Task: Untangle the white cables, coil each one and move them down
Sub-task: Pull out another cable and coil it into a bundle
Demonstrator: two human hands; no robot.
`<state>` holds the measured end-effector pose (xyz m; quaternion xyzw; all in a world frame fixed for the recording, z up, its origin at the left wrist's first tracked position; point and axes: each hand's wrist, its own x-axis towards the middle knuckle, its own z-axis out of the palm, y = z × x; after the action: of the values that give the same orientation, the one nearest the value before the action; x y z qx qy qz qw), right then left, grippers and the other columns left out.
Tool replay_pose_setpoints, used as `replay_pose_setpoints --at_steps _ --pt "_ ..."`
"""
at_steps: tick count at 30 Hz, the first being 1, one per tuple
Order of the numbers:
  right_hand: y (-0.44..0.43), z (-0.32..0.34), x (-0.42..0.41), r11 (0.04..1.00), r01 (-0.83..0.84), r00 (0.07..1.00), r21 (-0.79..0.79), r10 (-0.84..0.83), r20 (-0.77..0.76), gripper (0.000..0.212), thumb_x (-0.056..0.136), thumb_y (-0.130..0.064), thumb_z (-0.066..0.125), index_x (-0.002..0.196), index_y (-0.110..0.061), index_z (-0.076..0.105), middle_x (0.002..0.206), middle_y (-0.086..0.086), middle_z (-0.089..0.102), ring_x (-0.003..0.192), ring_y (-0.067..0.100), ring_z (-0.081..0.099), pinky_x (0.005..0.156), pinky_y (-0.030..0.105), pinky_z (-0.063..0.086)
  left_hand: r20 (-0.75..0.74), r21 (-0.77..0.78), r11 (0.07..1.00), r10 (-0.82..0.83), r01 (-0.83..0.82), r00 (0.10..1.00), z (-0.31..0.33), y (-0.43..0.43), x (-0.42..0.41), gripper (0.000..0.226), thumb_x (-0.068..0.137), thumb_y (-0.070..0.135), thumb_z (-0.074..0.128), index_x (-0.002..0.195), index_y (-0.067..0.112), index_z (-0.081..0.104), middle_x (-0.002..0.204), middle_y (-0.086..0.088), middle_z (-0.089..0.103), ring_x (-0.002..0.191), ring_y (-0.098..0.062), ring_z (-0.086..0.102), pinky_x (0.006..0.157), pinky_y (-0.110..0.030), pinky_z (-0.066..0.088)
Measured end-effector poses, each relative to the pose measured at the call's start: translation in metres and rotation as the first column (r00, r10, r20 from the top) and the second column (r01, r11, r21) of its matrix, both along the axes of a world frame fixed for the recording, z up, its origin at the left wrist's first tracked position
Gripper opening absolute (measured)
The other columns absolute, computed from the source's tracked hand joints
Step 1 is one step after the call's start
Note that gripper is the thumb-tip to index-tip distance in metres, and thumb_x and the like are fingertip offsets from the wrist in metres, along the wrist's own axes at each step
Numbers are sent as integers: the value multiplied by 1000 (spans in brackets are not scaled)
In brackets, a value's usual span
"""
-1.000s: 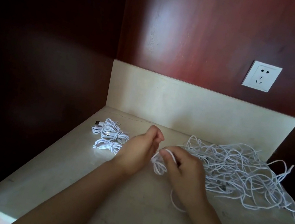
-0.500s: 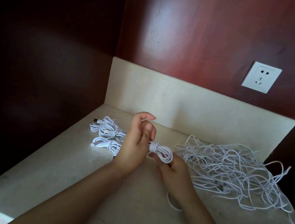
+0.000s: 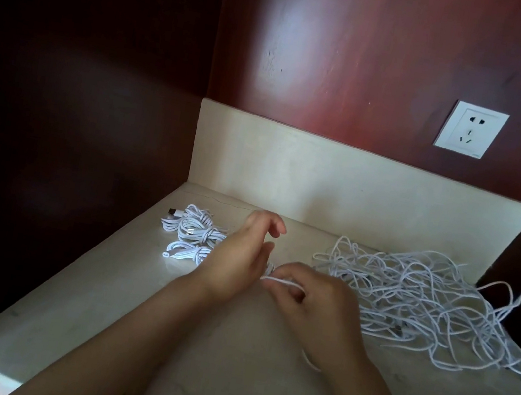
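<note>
1. Pinched between thumb and fingertips of the right hand (image 3: 313, 306): one white strand of the cable in hand (image 3: 279, 280), fingers curled tight around it, down and left of the wall socket (image 3: 471, 130).
2. Couldn't really make out the grip of the left hand (image 3: 237, 263), just left of that pinch. Saw index and thumb lifted and loosely bent, plus a few white wraps peeking out by the palm. Everything else hidden behind the hand itself.
3. Spotted a loose tail (image 3: 310, 362), probably of that same cable, poking out under the right wrist, further down from the socket.
4. Looked like mid-coiling to me, likely the bit of winding the end round the middle to lock the bundle. Not finished, not set down yet.
5. Found the finished coils (image 3: 191, 237) parked on the countertop (image 3: 221, 375), far down-left of the socket and just past the left hand.
6. Saw the tangled pile (image 3: 425, 303) sprawled pretty much straight below the socket, just beside the right hand. Loads left to unpick in there.
7. Next move, at a guess: called for drawing that tail in, taking it round the bundle and tucking it. Needed steady tension too, to stop the loops springing open. Then over to the finished coils, and back below the socket for another end.
</note>
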<state>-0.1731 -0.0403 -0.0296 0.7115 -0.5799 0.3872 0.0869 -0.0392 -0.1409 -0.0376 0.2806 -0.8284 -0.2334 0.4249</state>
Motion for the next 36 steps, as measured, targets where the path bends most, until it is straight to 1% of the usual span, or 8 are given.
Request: replay_pose_setpoints --at_steps 6,10,13,18,22,27,32,36 --pt "-3 7 -8 996 -36 913 80 0 408 12 83 -24 74 75 -33 73 71 -15 69 66 6 64 63 30 50 -74 102 969 -220 227 973 2 7 -4 48 93 -7 41 118 34 39 108 17 49 59 -4 45 66 -20 42" --pt "-5 12 -8 959 -243 675 148 57 736 15 87 -5 68 78 -15 75 68 -9 70 63 3 63 62 15 47 -344 198 887 -335 416 877 7 13 -6 51 93 -10 41 128 26 40 105 6 51 56 -19 41 54 -25 40" --pt "-7 11 -6 930 -318 474 182 -10 880 18 91 1 59 84 -11 69 62 -5 68 50 6 57 46 14 43 -504 211 853 -324 478 801 11 15 -11 47 87 -9 43 123 21 48 98 3 52 62 -20 45 56 -23 43" --pt "-11 1 -2 926 -336 578 172 59 814 8 97 0 51 101 -6 56 60 5 53 42 10 37 40 18 26 -691 339 861 -47 380 721 3 5 -18 45 80 -17 51 103 21 58 85 12 52 55 -3 39 43 -17 33" --pt "-14 -9 16 892 -390 621 229 71 780 7 85 -15 54 79 -19 55 56 -2 44 47 10 35 43 19 27 -645 406 902 171 145 745 -7 -2 -20 46 89 -20 43 94 24 59 87 9 51 59 -6 41 47 -16 37" --pt "-13 1 19 875 -403 516 268 -24 856 36 84 -44 60 64 -17 46 52 -1 37 41 8 32 38 18 24 -408 69 979 203 -192 890 -9 7 -16 57 76 -23 47 100 28 58 98 8 50 90 4 50 75 -9 39" --pt "-13 -1 10 938 -292 568 189 11 823 45 80 -57 54 61 -19 40 50 -3 31 42 8 28 40 19 21 -351 -85 987 101 -139 931 -5 15 -21 30 98 7 38 113 20 60 103 4 54 97 3 53 80 -7 39" --pt "-15 -4 3 947 -290 617 136 77 783 41 90 -47 44 65 -14 41 54 -5 32 48 8 29 46 19 25 -365 57 998 59 -40 929 -6 17 -21 24 100 24 38 108 27 61 88 13 62 80 -3 58 72 -21 45"
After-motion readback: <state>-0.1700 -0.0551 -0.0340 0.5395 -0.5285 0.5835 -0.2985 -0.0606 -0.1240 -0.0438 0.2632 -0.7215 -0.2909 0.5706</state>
